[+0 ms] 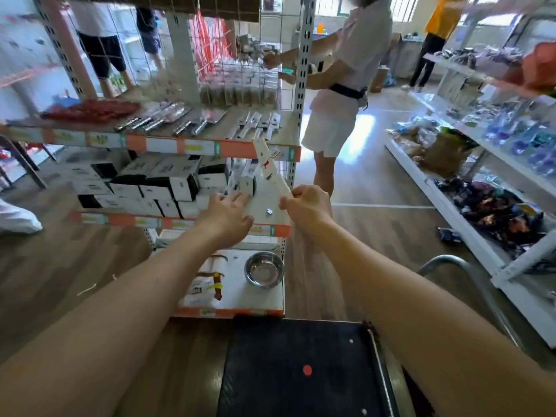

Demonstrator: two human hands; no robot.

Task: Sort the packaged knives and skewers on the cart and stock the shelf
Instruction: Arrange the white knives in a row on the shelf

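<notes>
Right hand (307,206) pinches lower end of white packaged knife (270,164), fingers curled round it; pack slants up toward 11 o'clock, tip overlapping upper shelf edge. Left hand (225,216) at 9 o'clock of right, fingers straight, holding nothing, over middle shelf (264,206) beside black-and-white boxes (156,188). More packaged knives (255,124) on upper shelf at 12 o'clock. Steel bowl (264,268) on bottom shelf. Black cart deck (301,371) at 6 o'clock.

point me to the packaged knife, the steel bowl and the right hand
packaged knife (269,168), head view, middle of white pack
steel bowl (264,269), head view, inside bottom
right hand (305,203), head view, back of hand
</notes>
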